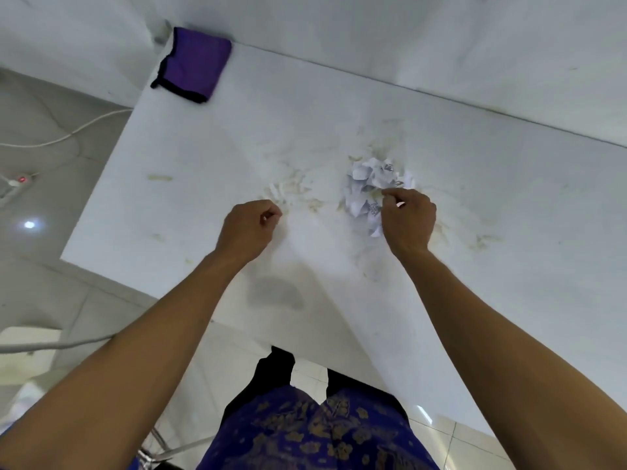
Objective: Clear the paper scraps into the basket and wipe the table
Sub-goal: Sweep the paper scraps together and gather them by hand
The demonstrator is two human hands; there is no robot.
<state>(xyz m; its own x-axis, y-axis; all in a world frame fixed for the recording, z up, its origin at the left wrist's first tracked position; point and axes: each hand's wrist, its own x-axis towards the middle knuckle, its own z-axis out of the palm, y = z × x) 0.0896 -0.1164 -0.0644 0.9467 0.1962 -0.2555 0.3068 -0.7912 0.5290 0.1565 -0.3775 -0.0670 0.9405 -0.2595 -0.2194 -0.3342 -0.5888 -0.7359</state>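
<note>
- Right hand (409,218): over the middle of the table, fingers pinched on the near edge of the scraps, grasping them; forearm bare, reaching in from the lower right.
- Left hand (249,228): curled into a loose fist, just above the table, left of the scraps and apart from them; whether it holds anything cannot be told.
- Table (169,205): white, broad, set against a white wall; yellowish stains scattered over the centre, a grey smudge near the front edge.
- Floor (44,276): pale tiles, left of and below the table.
- Cloth (193,64): purple with black trim, folded, lying at the far left corner of the table, well apart from both hands.
- Scraps (368,184): white crumpled paper, some printed, heaped in one pile at table centre, touching the right hand. A few faint white bits (276,191) lie just beyond the left hand.
- Cable (71,132): white, trailing across the floor.
- Power strip (15,183): on the floor at far left, red light on.
</note>
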